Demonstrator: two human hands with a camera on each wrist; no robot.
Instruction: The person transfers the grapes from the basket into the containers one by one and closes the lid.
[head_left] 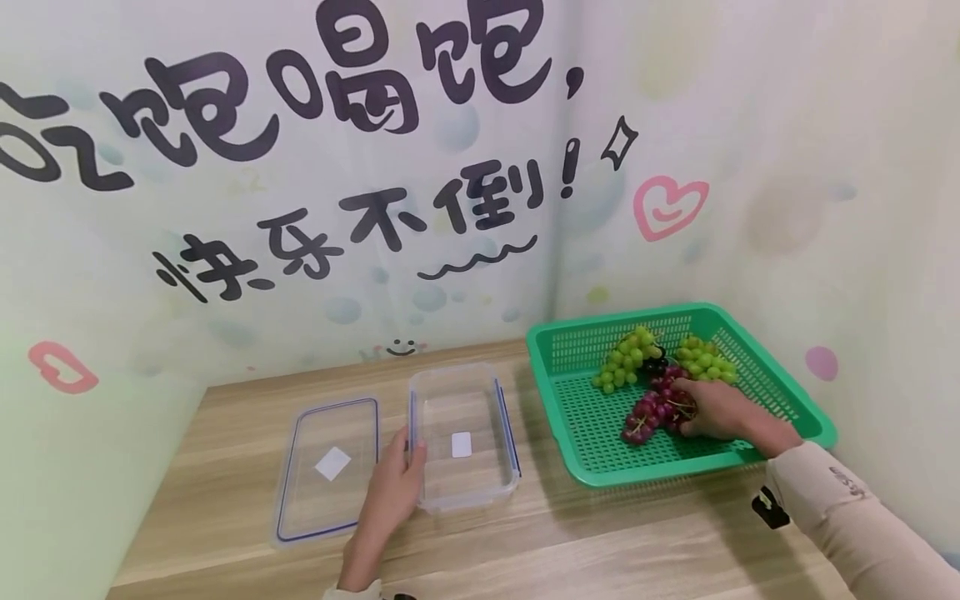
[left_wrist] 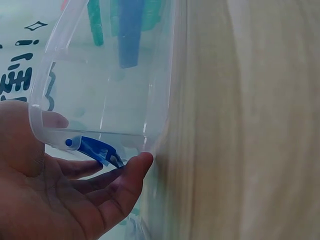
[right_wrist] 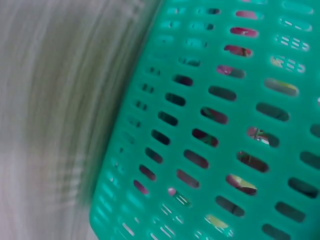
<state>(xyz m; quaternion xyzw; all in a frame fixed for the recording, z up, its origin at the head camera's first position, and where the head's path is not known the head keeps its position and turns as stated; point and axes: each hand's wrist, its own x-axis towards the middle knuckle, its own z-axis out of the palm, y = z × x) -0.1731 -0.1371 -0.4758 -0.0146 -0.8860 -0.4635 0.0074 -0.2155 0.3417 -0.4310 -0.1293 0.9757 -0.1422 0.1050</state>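
A clear plastic food container (head_left: 467, 400) with a white label stands on the table. My left hand (head_left: 397, 479) holds its left side; in the left wrist view, the thumb lies at the rim and the curled fingers (left_wrist: 112, 200) are around a blue clip (left_wrist: 95, 148) on the outside. Inside the green basket (head_left: 577, 454), my right hand (head_left: 720, 408) grips the bunch of red grapes (head_left: 651, 414), its fingertips partly hidden among them. The basket wall (right_wrist: 200, 120) blocks that hand in the right wrist view.
Left of the container lies a clear lid (head_left: 330, 500) with a blue seal. Green grapes (head_left: 626, 358), more green grapes (head_left: 705, 362) and a few dark grapes (head_left: 655, 364) sit behind the red bunch. Walls with printed lettering border the wooden table (head_left: 525, 550).
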